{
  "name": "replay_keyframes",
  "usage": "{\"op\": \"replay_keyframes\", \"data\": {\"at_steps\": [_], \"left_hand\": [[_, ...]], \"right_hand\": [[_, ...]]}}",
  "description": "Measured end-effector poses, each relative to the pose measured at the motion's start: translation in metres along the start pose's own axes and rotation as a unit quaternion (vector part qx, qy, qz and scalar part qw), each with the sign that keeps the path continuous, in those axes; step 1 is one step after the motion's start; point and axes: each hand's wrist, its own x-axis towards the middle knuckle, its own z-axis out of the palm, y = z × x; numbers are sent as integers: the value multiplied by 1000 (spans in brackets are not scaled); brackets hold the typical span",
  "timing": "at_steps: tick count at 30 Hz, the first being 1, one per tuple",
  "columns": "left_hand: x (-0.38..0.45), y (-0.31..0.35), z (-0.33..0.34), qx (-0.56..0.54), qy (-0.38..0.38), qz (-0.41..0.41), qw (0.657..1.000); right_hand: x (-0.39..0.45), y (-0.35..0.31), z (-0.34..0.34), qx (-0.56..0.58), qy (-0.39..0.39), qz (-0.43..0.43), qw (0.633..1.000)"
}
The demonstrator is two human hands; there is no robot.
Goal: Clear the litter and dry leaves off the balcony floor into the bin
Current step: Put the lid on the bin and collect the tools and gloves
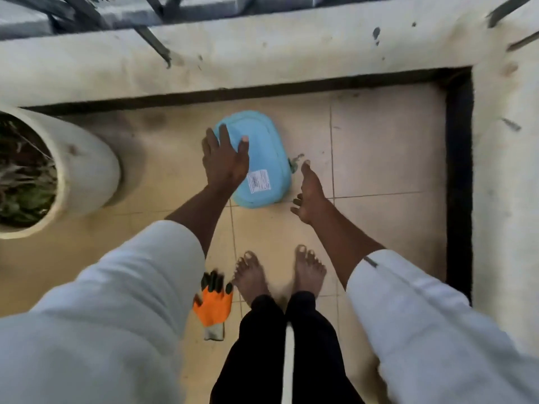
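Neither grip holds anything: our left hand (224,158) lies flat on the light-blue plastic bin (262,158) at centre frame, our right hand (310,193) hangs slack beside it; we should steady the rim first.

What you can't make out on the balcony

Your left hand (224,158) covers the upper left part of the blue bin (268,158), so you cannot tell whether it touches the surface. The print on the bin's white label (258,181) is too small to read. The planter (58,170) is cut off by the frame's left edge. Your left sleeve (102,316) hides part of the orange glove (213,304). The railing bars (154,45) along the top are blurred and cropped. The small dark scrap (294,163) by your right hand (310,196) is too blurred to identify.
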Motion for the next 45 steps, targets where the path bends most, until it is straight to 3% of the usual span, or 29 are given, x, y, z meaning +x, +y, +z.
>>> {"op": "replay_keyframes", "data": {"at_steps": [4, 9, 14, 17, 19, 24, 27, 34, 42, 45], "left_hand": [[31, -2, 19, 12, -15, 9, 1000], [37, 7, 7, -51, -28, -77, 995], [6, 7, -20, -160, 49, -81, 983], [-14, 2, -34, -256, 102, -86, 958], [-22, -1, -40, -315, 96, -110, 938], [-15, -9, -42, -319, -19, -153, 935], [-1, -12, -33, -423, -76, -197, 881], [12, -18, 1, -478, -38, -263, 837], [8, -15, 13, -453, -48, -276, 846], [-4, -8, 6, -375, -37, -264, 888]], "right_hand": [[34, 5, 8, 44, -48, 49, 997], [30, 5, 12, 127, -92, 31, 987], [1, 0, 7, 141, -22, -47, 989], [-17, -10, -7, 200, 64, -88, 974], [-18, -16, -20, 212, 95, -121, 965], [-15, -39, -25, 84, 110, -164, 977], [11, -47, -25, -27, 180, -207, 961], [30, -51, -18, -129, 219, -274, 928], [37, -52, -18, -170, 173, -238, 941], [27, -47, -16, -228, 195, -232, 925]]}}
